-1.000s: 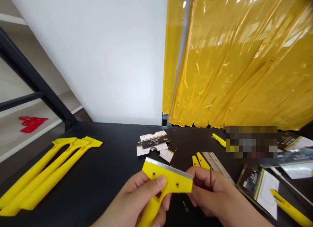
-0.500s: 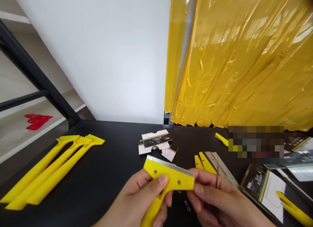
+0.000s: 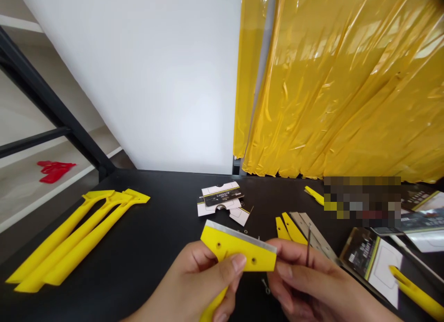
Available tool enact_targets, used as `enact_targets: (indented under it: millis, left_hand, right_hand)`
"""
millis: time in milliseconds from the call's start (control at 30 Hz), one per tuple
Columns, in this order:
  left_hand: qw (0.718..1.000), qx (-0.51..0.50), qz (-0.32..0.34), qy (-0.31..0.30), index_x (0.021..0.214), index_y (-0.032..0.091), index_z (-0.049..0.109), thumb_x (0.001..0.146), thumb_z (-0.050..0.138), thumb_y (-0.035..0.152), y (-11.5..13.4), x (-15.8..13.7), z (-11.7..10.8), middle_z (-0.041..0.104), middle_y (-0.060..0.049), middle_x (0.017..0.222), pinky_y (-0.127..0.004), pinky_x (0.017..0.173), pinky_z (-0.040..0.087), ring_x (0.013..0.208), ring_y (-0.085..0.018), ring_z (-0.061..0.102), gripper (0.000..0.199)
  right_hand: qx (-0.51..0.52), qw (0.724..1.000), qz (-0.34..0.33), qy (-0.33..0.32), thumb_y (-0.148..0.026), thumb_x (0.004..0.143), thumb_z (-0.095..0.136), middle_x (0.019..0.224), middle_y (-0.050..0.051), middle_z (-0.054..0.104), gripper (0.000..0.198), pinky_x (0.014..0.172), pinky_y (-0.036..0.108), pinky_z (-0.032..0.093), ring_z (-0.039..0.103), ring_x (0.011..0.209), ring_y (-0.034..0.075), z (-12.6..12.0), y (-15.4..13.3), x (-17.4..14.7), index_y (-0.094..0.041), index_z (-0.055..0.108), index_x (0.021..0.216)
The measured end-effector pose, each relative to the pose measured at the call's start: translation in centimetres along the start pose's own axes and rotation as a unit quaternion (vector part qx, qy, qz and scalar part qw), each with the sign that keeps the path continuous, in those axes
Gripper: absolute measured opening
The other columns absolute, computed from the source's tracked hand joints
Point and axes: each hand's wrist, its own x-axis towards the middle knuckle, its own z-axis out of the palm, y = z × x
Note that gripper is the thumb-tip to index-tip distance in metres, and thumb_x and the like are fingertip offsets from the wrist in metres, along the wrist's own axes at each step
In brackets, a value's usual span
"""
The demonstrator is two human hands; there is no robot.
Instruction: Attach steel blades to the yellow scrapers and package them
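Note:
A yellow scraper (image 3: pixel 258 256) is in my left hand (image 3: pixel 211 276), whose thumb presses on its head and whose fingers are wrapped behind. A silver blade edge runs along the scraper's far side, and two holes show in its face. My right hand (image 3: pixel 312 278) is closed, its fingertips at the right end of the scraper head. From between its fingers a thin metal rod (image 3: pixel 308 246) sticks up; its lower end is hidden. Small metal parts (image 3: pixel 266 287) lie on the black table below, between my hands.
Three yellow scraper handles (image 3: pixel 83 234) lie at left. Cards (image 3: pixel 222 197) are stacked at the back middle. Behind my right hand are yellow plates (image 3: pixel 293 227) and grey metal blades (image 3: pixel 321 243). Printed cards (image 3: pixel 385 271) and a yellow handle (image 3: pixel 416 292) lie at right.
My left thumb has slid to the right across the scraper head, near the right hole. The scraper has shifted slightly, and my right hand stays at its right end.

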Motion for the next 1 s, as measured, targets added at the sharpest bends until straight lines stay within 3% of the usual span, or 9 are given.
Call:
enact_targets:
  millis: [100, 200, 333, 433, 567, 633, 700, 800, 1000]
  left_hand:
    - [1.000, 0.007, -0.012, 0.026, 0.062, 0.021, 0.059, 0.081, 0.080, 0.062, 0.5, -0.4, 0.0, 0.047, 0.005, 0.037, -0.018, 0.035, 0.028, 0.031, -0.007, 0.035, 0.051]
    - [0.997, 0.016, -0.013, 0.071, 0.063, 0.020, 0.059, 0.089, 0.074, 0.056, 1.2, -0.6, 0.2, 0.046, 0.005, 0.039, -0.018, 0.039, 0.031, 0.034, -0.007, 0.035, 0.047]
    - [0.994, 0.018, 0.007, 0.104, 0.063, 0.020, 0.057, 0.093, 0.069, 0.050, 1.6, -0.5, 0.1, 0.044, 0.005, 0.041, -0.018, 0.040, 0.032, 0.036, -0.007, 0.035, 0.044]
    - [0.995, 0.012, -0.003, 0.098, 0.065, 0.020, 0.056, 0.094, 0.067, 0.052, 1.7, -0.3, 0.1, 0.044, 0.005, 0.042, -0.020, 0.039, 0.033, 0.036, -0.008, 0.036, 0.044]
    - [0.989, 0.018, 0.012, 0.146, 0.071, 0.020, 0.057, 0.096, 0.067, 0.049, 1.9, -0.5, 0.3, 0.043, 0.006, 0.045, -0.019, 0.042, 0.027, 0.039, -0.007, 0.029, 0.040]
    - [0.987, 0.029, 0.019, 0.154, 0.071, 0.020, 0.057, 0.096, 0.067, 0.048, 2.0, -0.6, 0.4, 0.044, 0.006, 0.046, -0.019, 0.043, 0.027, 0.041, -0.007, 0.030, 0.040]
    - [0.987, 0.036, 0.022, 0.157, 0.070, 0.020, 0.056, 0.097, 0.066, 0.049, 2.0, -0.6, 0.4, 0.044, 0.006, 0.046, -0.020, 0.044, 0.028, 0.041, -0.007, 0.031, 0.041]
    - [0.987, 0.037, 0.021, 0.153, 0.068, 0.019, 0.057, 0.098, 0.065, 0.047, 2.1, -0.3, 0.2, 0.044, 0.005, 0.046, -0.020, 0.044, 0.030, 0.043, -0.008, 0.032, 0.041]
    - [0.987, 0.034, 0.016, 0.159, 0.069, 0.020, 0.057, 0.096, 0.067, 0.048, 2.0, -0.2, 0.0, 0.045, 0.005, 0.047, -0.020, 0.044, 0.031, 0.043, -0.008, 0.032, 0.040]
  right_hand:
    - [-0.044, 0.998, -0.020, 0.028, -0.054, 0.097, 0.070, 0.068, -0.001, 0.060, 0.035, 0.049, 0.022, 0.020, 0.032, 0.052, 0.007, 0.1, -0.5, -0.3, -0.020, 0.072, 0.105]
    - [-0.164, 0.975, -0.109, 0.106, -0.064, 0.105, 0.047, 0.073, -0.001, 0.059, 0.045, 0.055, 0.025, 0.039, 0.048, 0.059, 0.013, -0.3, -1.2, -0.5, -0.024, 0.067, 0.114]
    - [-0.421, 0.870, -0.123, 0.226, -0.065, 0.106, 0.042, 0.083, -0.001, 0.061, 0.043, 0.061, 0.028, 0.053, 0.058, 0.066, 0.017, -1.6, -1.9, -1.0, -0.031, 0.057, 0.127]
    - [-0.567, 0.774, -0.133, 0.246, -0.054, 0.106, 0.049, 0.100, 0.003, 0.070, 0.030, 0.079, 0.032, 0.059, 0.068, 0.084, 0.021, -2.8, -2.1, -1.1, -0.031, 0.059, 0.122]
    - [-0.643, 0.695, -0.191, 0.260, -0.044, 0.108, 0.047, 0.135, 0.005, 0.071, 0.036, 0.112, 0.046, 0.049, 0.068, 0.123, 0.027, -3.9, -2.6, -0.9, -0.036, 0.059, 0.140]
    - [-0.633, 0.702, -0.171, 0.277, -0.045, 0.105, 0.051, 0.132, 0.005, 0.075, 0.038, 0.110, 0.048, 0.051, 0.069, 0.123, 0.029, -4.1, -3.1, -0.7, -0.037, 0.060, 0.142]
    - [-0.585, 0.738, -0.155, 0.298, -0.050, 0.103, 0.055, 0.115, 0.006, 0.079, 0.034, 0.092, 0.041, 0.059, 0.074, 0.109, 0.029, -4.0, -3.5, -0.8, -0.032, 0.065, 0.130]
    - [-0.515, 0.782, -0.172, 0.305, -0.058, 0.099, 0.060, 0.090, 0.004, 0.077, 0.034, 0.065, 0.030, 0.056, 0.072, 0.081, 0.023, -3.6, -4.0, -1.0, -0.026, 0.068, 0.106]
    - [-0.499, 0.801, -0.167, 0.286, -0.061, 0.100, 0.059, 0.082, 0.003, 0.069, 0.038, 0.061, 0.029, 0.047, 0.064, 0.079, 0.021, -3.5, -4.0, -0.9, -0.024, 0.068, 0.093]
